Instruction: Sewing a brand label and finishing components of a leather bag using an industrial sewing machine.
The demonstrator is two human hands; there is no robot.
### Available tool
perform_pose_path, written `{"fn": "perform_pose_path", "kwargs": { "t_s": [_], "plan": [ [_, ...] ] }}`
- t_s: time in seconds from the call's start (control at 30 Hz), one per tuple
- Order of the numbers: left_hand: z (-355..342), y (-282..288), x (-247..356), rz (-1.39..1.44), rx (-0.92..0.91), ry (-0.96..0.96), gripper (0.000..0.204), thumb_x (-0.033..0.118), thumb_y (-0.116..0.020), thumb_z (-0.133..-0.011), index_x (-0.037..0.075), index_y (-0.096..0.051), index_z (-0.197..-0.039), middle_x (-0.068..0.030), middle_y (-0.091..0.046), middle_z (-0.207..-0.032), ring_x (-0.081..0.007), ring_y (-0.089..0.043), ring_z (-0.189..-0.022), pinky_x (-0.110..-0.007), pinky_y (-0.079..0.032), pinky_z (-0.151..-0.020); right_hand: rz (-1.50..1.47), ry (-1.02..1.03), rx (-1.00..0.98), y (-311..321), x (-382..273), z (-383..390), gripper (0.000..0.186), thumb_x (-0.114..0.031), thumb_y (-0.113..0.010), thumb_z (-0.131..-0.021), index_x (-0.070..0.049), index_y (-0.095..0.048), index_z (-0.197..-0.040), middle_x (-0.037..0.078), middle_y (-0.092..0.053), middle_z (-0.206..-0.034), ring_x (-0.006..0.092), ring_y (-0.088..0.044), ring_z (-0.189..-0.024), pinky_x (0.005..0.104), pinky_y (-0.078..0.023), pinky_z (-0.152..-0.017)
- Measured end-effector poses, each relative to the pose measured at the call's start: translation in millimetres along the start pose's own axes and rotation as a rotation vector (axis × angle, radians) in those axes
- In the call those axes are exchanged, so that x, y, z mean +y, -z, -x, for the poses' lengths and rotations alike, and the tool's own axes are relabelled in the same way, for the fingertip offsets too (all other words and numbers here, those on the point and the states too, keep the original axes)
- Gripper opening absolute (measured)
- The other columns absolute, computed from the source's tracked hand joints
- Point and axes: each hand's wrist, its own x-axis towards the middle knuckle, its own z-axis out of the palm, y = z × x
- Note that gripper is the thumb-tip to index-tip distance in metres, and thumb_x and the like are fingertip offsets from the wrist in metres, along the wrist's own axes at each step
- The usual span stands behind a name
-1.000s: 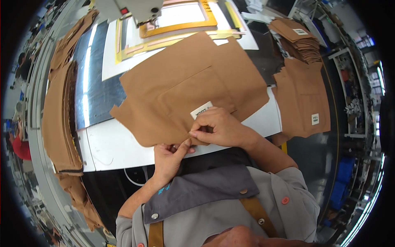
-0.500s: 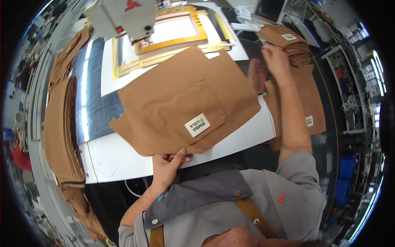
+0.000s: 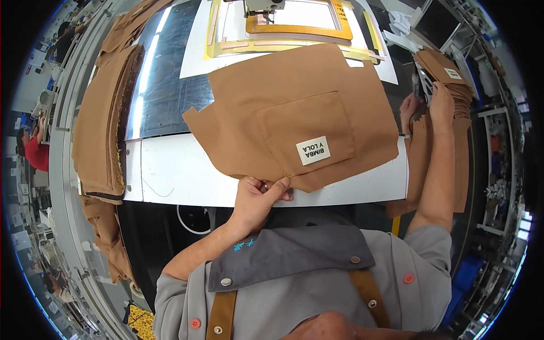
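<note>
A brown fabric panel (image 3: 306,73) with a stitched-on pocket (image 3: 303,116) and a cream label (image 3: 313,151) lies over the white table edge. My left hand (image 3: 258,198) pinches its near edge between thumb and fingers. Out to the right, my right hand (image 3: 442,105) is closed on a small pair of metal scissors (image 3: 426,79), just beside a stack of brown panels (image 3: 445,63). The fingers partly cover the scissors' handles. A reflection of that hand shows in the dark shiny surface alongside.
A sewing machine head (image 3: 263,5) stands at the far side above a yellow-orange frame (image 3: 294,33). Folded brown fabric (image 3: 102,124) is piled on the left. More brown panels (image 3: 419,164) hang at the right edge, under my right forearm.
My right hand, blurred near the stack before, now shows scissors in it. The view has shifted, so the table sits higher and further right. My left hand keeps its pinch on the panel.
</note>
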Motion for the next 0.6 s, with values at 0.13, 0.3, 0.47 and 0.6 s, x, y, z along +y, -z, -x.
{"fn": "perform_pose_path", "kwargs": {
  "t_s": [0.13, 0.3, 0.47, 0.6],
  "plan": [
    [-0.2, -0.7, 1.7, -0.008, 0.006, -0.007, 0.011, 0.004, -0.068, -0.098, -0.004, -0.070, -0.106, -0.0061, -0.073, -0.092, -0.0089, -0.067, -0.072, -0.028, -0.060, -0.072, -0.513, -0.288, -0.030, 60.1, -69.7, 30.3, 0.023, -0.011, -0.050, -0.106, 0.000, -0.066, -0.118, 0.015, -0.073, -0.104, 0.0240, -0.072, -0.088, 0.0378, -0.055, -0.082],
    [-1.8, 0.5, 1.7, -0.008, 0.027, 0.005, 0.011, 0.006, -0.068, -0.098, -0.004, -0.070, -0.103, -0.0061, -0.072, -0.088, -0.0094, -0.067, -0.071, -0.029, -0.060, -0.072, -1.426, 0.073, -0.400, 97.5, -160.6, 80.7, 0.025, -0.008, -0.045, -0.108, -0.001, -0.055, -0.130, 0.010, -0.069, -0.106, 0.0136, -0.066, -0.097, 0.0293, -0.051, -0.090],
    [-0.6, -0.6, -0.7, -0.035, 0.012, -0.018, 0.012, 0.008, -0.067, -0.099, -0.004, -0.070, -0.100, -0.0055, -0.070, -0.084, -0.0100, -0.065, -0.069, -0.030, -0.060, -0.073, -1.612, 0.152, -0.850, 117.1, -231.5, 108.4, 0.024, -0.007, -0.051, -0.103, 0.000, -0.055, -0.125, 0.011, -0.066, -0.095, 0.0190, -0.065, -0.089, 0.0341, -0.051, -0.088],
    [2.9, 0.4, -0.6, -0.006, 0.016, -0.021, 0.012, 0.008, -0.067, -0.100, -0.004, -0.069, -0.099, -0.0050, -0.069, -0.083, -0.0102, -0.065, -0.070, -0.030, -0.060, -0.074, -1.098, 0.601, -0.599, 126.0, -253.7, 101.9, 0.028, -0.026, -0.070, -0.091, -0.004, -0.065, -0.110, 0.010, -0.066, -0.084, 0.0268, -0.062, -0.077, 0.0380, -0.046, -0.078]
  ]
}}
